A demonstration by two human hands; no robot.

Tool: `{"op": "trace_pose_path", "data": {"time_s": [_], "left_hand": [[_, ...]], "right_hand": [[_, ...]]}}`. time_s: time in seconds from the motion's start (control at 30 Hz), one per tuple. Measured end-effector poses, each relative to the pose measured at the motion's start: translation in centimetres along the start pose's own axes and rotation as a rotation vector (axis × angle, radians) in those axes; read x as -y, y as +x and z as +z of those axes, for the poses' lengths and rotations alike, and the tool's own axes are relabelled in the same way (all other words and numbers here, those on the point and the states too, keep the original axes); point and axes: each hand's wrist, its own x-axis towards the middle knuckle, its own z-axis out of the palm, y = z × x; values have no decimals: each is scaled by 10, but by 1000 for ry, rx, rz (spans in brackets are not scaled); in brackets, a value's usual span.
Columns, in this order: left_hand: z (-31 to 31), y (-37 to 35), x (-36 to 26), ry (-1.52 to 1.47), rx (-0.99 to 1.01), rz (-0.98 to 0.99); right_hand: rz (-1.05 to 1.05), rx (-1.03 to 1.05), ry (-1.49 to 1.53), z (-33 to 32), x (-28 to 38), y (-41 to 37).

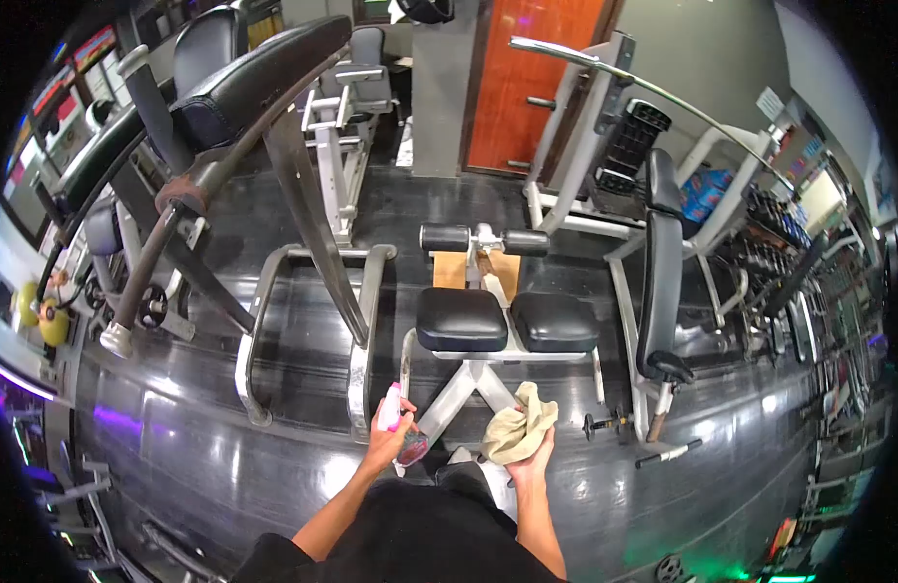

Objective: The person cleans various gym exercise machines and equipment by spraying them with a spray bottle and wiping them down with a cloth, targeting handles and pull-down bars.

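Note:
My left hand [389, 439] is wrapped round a spray bottle [413, 447] with a pink and white trigger head; its lower part looks clear with dark reddish contents. In my right hand [533, 464] is a crumpled beige cloth [520, 425], bunched above the palm and hiding some of the fingers. Both hands are held in front of my body, apart from each other. Just beyond them stands a bench with two black padded seats [462, 320] on a pale metal frame [458, 400]. Neither the bottle nor the cloth appears to touch the seats.
Black roller pads [515, 241] sit at the bench's far end. A tall padded machine [264, 78] rises on the left. To the right are an upright black backrest [660, 282], a rack with a long bar [653, 89] and a small dumbbell [606, 424] on the dark floor.

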Motion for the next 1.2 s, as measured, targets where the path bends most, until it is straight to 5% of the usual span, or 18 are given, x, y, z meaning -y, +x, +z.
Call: {"op": "trace_pose_path", "data": {"time_s": [0.17,0.5,0.8,1.2], "left_hand": [[31,10,-5,67,-105,-108],[47,29,-11,107,-100,-169],[62,83,25,163,-78,-206],[101,145,89,379,-269,-252]], "right_hand": [[159,42,-48,15,47,39],[80,142,-378,28,50,78],[30,-172,-429,16,49,63],[-21,-78,-642,10,89,155]]}}
